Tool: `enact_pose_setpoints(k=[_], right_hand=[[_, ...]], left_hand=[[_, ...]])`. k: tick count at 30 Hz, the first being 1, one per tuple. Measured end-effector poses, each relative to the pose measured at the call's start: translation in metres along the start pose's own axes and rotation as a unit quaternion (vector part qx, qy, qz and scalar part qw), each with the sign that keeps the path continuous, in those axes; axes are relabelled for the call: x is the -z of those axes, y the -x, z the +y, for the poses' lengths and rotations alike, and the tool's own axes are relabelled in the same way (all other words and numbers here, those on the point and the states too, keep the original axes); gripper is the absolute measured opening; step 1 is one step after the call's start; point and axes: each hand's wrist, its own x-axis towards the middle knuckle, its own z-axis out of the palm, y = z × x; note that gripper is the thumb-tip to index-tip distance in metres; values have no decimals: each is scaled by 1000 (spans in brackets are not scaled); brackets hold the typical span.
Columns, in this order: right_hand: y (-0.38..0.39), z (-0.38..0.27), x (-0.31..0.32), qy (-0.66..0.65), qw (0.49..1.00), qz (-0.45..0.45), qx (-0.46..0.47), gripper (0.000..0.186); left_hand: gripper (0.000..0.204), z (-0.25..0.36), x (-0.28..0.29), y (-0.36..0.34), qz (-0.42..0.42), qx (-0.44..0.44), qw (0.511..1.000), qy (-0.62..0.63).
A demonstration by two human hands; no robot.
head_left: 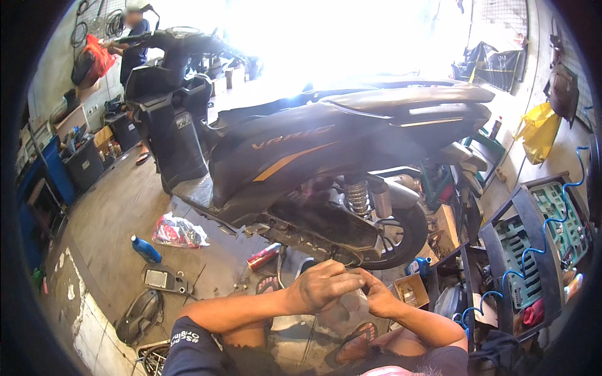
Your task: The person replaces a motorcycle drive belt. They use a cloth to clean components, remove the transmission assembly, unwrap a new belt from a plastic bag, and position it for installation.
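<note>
My left hand (324, 287) and my right hand (378, 294) meet in front of me, low beside the scooter's rear. The left has its fingers curled, and the right is pinched close against it. A pale, greyish, blurred thing (352, 307) shows between and under them; its kind cannot be made out. Just beyond my hands stands a dark scooter (282, 147) with an orange stripe, its engine cover (326, 232) and rear wheel (411, 241) nearest to me. A red and silver can (263, 255) lies on the floor left of my hands.
A blue bottle (146, 249), a plastic bag of parts (180, 230) and a grey boxy device (164, 279) lie on the left. At right are an open cardboard box (411, 290), toolbox trays (519, 263) and a coiled blue hose (533, 250). Another person (133, 47) stands far left.
</note>
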Motion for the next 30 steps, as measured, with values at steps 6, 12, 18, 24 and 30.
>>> enact_pose_setpoints(k=[6, 12, 18, 24, 30], right_hand=[[11, -1, -8, 236, 971, -33, -6, 38], [23, -29, -8, 291, 945, -18, 149, 35], [24, -35, -2, 305, 920, 37, 244, 33], [18, -19, -5, 301, 907, 75, 284, 32], [8, -2, -10, 278, 903, 107, 310, 32]], left_hand=[[36, 18, -1, -10, 107, -128, 984, -56], [36, 39, -7, -13, 110, -182, 967, -143], [36, 29, -10, -8, 72, -139, 982, -105], [50, 30, -12, -7, 146, -156, 977, -29], [86, 24, -22, 17, 105, 120, 971, 176]])
